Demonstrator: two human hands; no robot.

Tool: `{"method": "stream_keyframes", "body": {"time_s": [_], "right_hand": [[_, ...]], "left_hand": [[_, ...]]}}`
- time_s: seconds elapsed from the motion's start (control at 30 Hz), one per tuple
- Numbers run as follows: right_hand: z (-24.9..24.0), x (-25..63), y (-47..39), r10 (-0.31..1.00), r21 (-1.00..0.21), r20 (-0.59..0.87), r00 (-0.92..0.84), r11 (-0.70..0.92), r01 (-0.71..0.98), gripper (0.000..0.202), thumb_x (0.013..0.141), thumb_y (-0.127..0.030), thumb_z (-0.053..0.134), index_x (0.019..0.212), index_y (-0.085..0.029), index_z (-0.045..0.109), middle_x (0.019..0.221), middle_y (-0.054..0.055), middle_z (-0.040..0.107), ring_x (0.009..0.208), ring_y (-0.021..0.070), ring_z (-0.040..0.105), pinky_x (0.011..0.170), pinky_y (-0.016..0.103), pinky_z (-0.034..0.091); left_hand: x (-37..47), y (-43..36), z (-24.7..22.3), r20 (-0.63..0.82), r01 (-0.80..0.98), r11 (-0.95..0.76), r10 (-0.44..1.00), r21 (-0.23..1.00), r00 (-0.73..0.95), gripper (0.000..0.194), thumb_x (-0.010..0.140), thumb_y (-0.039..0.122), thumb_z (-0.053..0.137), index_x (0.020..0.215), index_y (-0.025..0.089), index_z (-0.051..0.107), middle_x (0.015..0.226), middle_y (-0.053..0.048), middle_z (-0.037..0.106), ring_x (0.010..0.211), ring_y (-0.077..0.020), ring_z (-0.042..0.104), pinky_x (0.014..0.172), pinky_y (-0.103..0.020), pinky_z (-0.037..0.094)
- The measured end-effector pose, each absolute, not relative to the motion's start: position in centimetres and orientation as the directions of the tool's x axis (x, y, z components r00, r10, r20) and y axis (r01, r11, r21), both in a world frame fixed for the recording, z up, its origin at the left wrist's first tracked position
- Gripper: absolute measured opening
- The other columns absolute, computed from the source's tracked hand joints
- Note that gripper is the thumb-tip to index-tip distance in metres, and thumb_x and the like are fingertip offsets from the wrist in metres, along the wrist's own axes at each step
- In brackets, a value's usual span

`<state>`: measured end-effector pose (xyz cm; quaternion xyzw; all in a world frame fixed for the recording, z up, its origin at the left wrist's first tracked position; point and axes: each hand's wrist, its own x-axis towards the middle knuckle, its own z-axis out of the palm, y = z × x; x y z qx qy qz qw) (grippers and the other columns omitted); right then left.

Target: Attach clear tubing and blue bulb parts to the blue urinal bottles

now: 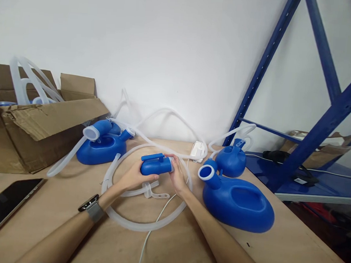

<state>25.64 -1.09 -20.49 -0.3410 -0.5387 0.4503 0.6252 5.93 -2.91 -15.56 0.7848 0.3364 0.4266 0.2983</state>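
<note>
A blue plastic urinal cup (152,168) with a bar handle on top lies sideways between my hands above the table. My left hand (136,178) is closed round its left end, thumb along the underside. At the right end, the fingers of my right hand (176,176) grip its whitish rim. Below it lies a coiled translucent hose (140,226) with a white strap clip (149,190). To the right, a blue urinal bottle (238,214) rests with its white-rimmed mouth open toward me. Another blue urinal bottle (102,149) stands behind on the left.
An open cardboard box (15,144) at left holds more hoses and blue parts. A tablet (3,207) lies at front left. Behind are a white adapter (197,150) and another blue bottle (232,161). A white cable (153,230) crosses the table. Blue metal shelving (310,133) stands at right.
</note>
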Motion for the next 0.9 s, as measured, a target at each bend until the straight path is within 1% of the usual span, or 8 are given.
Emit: {"method": "stream_keyframes", "body": {"time_s": [0.13, 0.3, 0.43, 0.57, 0.67, 0.73, 0.8, 0.9], "right_hand": [[-20.4, 25.0, -1.8, 0.911, -0.901, 0.412, 0.013, 0.409, -0.144, 0.038, 0.097, -0.057, 0.045, 0.117, -0.026, 0.056, 0.135, 0.008, 0.063, 0.131, 0.0253, 0.056, 0.112, 0.04, 0.043], [-18.7, 24.6, -4.1, 0.857, -0.857, 0.514, -0.026, 0.513, -0.053, 0.035, 0.101, -0.054, 0.042, 0.121, -0.028, 0.054, 0.14, 0.006, 0.06, 0.136, 0.0229, 0.052, 0.119, 0.039, 0.035], [-17.3, 24.9, -5.9, 0.79, -0.791, 0.602, -0.118, 0.61, 0.046, 0.03, 0.103, -0.048, 0.04, 0.122, -0.029, 0.053, 0.144, 0.007, 0.056, 0.139, 0.024, 0.049, 0.121, 0.042, 0.031], [-17.1, 25.3, -6.0, 0.793, -0.802, 0.572, -0.208, 0.594, 0.06, 0.031, 0.101, -0.047, 0.042, 0.123, -0.028, 0.054, 0.152, 0.006, 0.049, 0.146, 0.0259, 0.042, 0.123, 0.045, 0.029], [-17.1, 25.6, -5.1, 0.831, -0.852, 0.508, -0.226, 0.523, 0.007, 0.045, 0.094, -0.046, 0.05, 0.134, -0.028, 0.052, 0.162, 0.005, 0.039, 0.148, 0.028, 0.04, 0.121, 0.044, 0.034], [-17.1, 25.8, -4.4, 0.862, -0.879, 0.477, -0.171, 0.469, -0.087, 0.062, 0.089, -0.046, 0.053, 0.148, -0.029, 0.042, 0.164, 0.006, 0.036, 0.146, 0.0291, 0.044, 0.115, 0.044, 0.042], [-17.0, 25.8, -3.8, 0.899, -0.897, 0.425, -0.103, 0.402, -0.185, 0.068, 0.088, -0.046, 0.055, 0.153, -0.03, 0.039, 0.158, 0.008, 0.048, 0.138, 0.0295, 0.055, 0.109, 0.046, 0.048], [-17.1, 25.5, -3.3, 0.939, -0.92, 0.342, -0.031, 0.328, -0.213, 0.056, 0.086, -0.048, 0.066, 0.138, -0.026, 0.06, 0.127, 0.009, 0.073, 0.116, 0.0294, 0.069, 0.103, 0.048, 0.051]], "left_hand": [[6.1, -3.2, -15.5, 0.498, 0.321, -0.6, 0.794, 0.733, 0.347, 0.062, 0.078, 0.046, 0.077, 0.133, 0.021, 0.063, 0.143, -0.011, 0.063, 0.135, -0.0399, 0.053, 0.116, -0.055, 0.041], [5.6, -3.1, -15.5, 0.414, 0.405, -0.474, 0.88, 0.782, 0.231, 0.051, 0.072, 0.052, 0.074, 0.113, 0.022, 0.071, 0.129, -0.009, 0.07, 0.125, -0.0377, 0.059, 0.105, -0.05, 0.051], [5.2, -3.2, -14.8, 0.175, 0.345, -0.262, 0.949, 0.901, 0.263, 0.047, 0.079, 0.051, 0.064, 0.117, 0.025, 0.072, 0.108, -0.008, 0.075, 0.095, -0.0316, 0.07, 0.075, -0.044, 0.059], [4.6, -3.1, -14.5, -0.003, 0.275, -0.091, 0.947, 0.957, 0.322, 0.056, 0.083, 0.054, 0.056, 0.131, 0.027, 0.066, 0.099, -0.007, 0.075, 0.072, -0.0268, 0.068, 0.053, -0.036, 0.052], [4.2, -2.9, -14.4, 0.071, 0.309, -0.166, 0.952, 0.936, 0.297, 0.054, 0.079, 0.054, 0.062, 0.125, 0.027, 0.069, 0.122, -0.007, 0.071, 0.091, -0.0294, 0.069, 0.061, -0.035, 0.056], [4.0, -2.7, -14.2, 0.178, 0.358, -0.295, 0.929, 0.886, 0.325, 0.052, 0.075, 0.054, 0.069, 0.12, 0.026, 0.071, 0.135, -0.006, 0.066, 0.107, -0.0318, 0.066, 0.079, -0.04, 0.06], [4.0, -2.7, -14.1, 0.303, 0.389, -0.446, 0.875, 0.806, 0.377, 0.053, 0.074, 0.053, 0.074, 0.119, 0.025, 0.071, 0.141, -0.006, 0.062, 0.121, -0.0337, 0.061, 0.101, -0.045, 0.053], [4.1, -2.7, -14.1, 0.385, 0.425, -0.566, 0.811, 0.707, 0.441, 0.054, 0.077, 0.052, 0.075, 0.123, 0.025, 0.07, 0.141, -0.006, 0.064, 0.131, -0.0341, 0.056, 0.115, -0.048, 0.042]]}}
